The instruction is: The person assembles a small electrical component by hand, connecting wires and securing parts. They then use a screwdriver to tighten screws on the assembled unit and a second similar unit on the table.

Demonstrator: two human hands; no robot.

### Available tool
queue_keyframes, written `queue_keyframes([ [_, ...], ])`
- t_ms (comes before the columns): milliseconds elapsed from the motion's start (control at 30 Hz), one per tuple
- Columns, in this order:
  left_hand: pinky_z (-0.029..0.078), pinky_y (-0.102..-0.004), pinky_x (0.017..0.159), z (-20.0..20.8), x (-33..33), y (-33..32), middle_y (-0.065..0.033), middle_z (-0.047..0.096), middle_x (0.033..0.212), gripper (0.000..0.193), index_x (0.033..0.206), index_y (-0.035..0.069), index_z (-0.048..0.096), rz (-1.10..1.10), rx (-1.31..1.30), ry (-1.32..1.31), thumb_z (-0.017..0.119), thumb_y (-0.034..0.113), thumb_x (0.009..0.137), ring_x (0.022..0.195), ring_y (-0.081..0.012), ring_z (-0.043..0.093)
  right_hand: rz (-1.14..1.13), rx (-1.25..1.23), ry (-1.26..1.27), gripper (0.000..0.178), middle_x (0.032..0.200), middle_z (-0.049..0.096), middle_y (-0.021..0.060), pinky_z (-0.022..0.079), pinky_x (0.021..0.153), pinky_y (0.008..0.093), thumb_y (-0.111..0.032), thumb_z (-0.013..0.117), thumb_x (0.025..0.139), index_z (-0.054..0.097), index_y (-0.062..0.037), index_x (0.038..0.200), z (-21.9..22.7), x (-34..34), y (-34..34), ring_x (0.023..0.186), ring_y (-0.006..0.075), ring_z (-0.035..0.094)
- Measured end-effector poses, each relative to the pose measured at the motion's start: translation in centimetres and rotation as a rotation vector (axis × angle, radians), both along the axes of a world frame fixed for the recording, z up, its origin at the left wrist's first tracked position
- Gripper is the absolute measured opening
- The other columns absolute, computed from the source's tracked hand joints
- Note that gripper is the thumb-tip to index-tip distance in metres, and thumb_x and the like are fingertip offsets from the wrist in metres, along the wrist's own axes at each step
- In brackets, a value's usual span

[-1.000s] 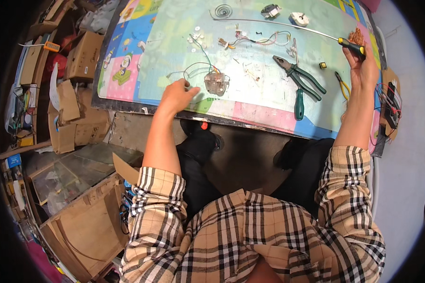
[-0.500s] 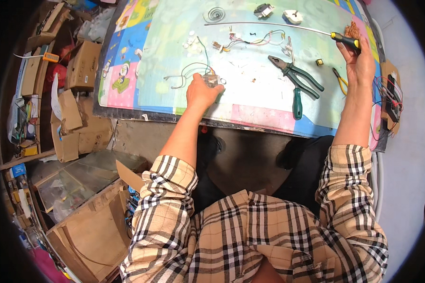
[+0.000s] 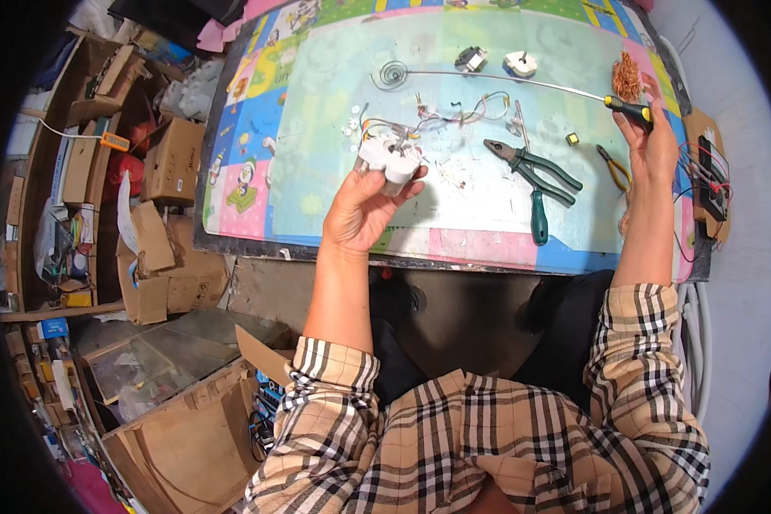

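My left hand (image 3: pixel 360 212) grips a white plastic housing (image 3: pixel 391 161), lifted just above the near part of the table, with thin coloured wires (image 3: pixel 373 127) at its far side. Its inner parts are too small to make out. On the right, my right hand (image 3: pixel 655 152) is closed around the black and yellow handle of a long screwdriver (image 3: pixel 522 81). The shaft points left, its tip by a flat metal coil spring (image 3: pixel 393 74). Between my hands lie green-handled combination pliers (image 3: pixel 540 168), overlapping a green-handled screwdriver (image 3: pixel 539 218).
Tangled copper wire (image 3: pixel 626 77) lies beyond my right hand, yellow-handled pliers (image 3: pixel 613 167) nearer. Two small motor-like parts (image 3: pixel 470 60) sit at the back, a wire harness (image 3: pixel 480 116) mid-table. A black device with red leads (image 3: pixel 713 178) rests at the right edge; cardboard boxes (image 3: pixel 173 158) stand left.
My left hand has raised the housing off the table and turned it, so its white side now shows. The screwdriver stays in my right hand, its shaft tilted slightly differently. The whole view has shifted.
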State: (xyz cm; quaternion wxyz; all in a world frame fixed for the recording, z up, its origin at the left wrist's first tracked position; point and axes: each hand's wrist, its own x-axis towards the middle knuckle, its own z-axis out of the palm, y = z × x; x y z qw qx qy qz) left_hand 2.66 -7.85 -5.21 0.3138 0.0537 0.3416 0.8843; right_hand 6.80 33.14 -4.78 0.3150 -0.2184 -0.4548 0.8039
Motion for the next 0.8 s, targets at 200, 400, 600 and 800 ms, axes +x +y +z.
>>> queue_keyframes([
  [200,0.048,-0.0447,0.097,1.2,0.0,0.2,-0.0191,0.044,0.134,0.097,0.144,0.007,0.026,-0.041,0.037,0.141,0.079,0.008,0.064,0.118,-0.0377,0.051,-0.051,-0.051,-0.012,0.023,0.092,0.055,0.0143,0.061,0.076,0.0464,-0.017,0.051,0.095,0.047,0.0051,0.098,-0.2,-0.3,-0.3,0.085,0.0287,0.065],
  [400,0.047,-0.0459,0.098,1.7,0.4,-0.1,-0.0191,0.044,0.134,0.102,0.145,0.007,0.025,-0.003,0.036,0.169,0.079,0.005,0.058,0.12,-0.0383,0.05,-0.057,-0.083,0.002,0.022,0.09,0.054,0.0139,0.061,0.075,0.046,-0.017,0.053,0.095,0.047,0.0039,0.094,0.0,-0.5,-0.9,0.084,0.0279,0.065],
  [600,0.046,-0.0495,0.098,1.7,0.2,0.6,-0.0225,0.056,0.117,0.067,0.129,-0.001,0.042,0.17,0.018,0.093,0.071,0.015,0.071,0.112,-0.0429,0.054,-0.062,-0.07,-0.008,0.022,0.09,0.054,0.013,0.06,0.076,0.0456,-0.018,0.053,0.095,0.048,0.0036,0.094,0.1,-0.5,-0.9,0.083,0.0266,0.065],
  [800,0.052,-0.0408,0.085,2.2,0.4,1.2,-0.0168,0.058,0.109,0.057,0.127,-0.002,0.043,0.413,-0.293,0.176,0.068,0.013,0.078,0.094,-0.0278,0.062,-0.054,-0.08,-0.014,0.021,0.09,0.054,0.0116,0.06,0.078,0.046,-0.017,0.053,0.095,0.049,0.0036,0.095,0.6,-0.8,-1.6,0.084,0.0255,0.064],
])
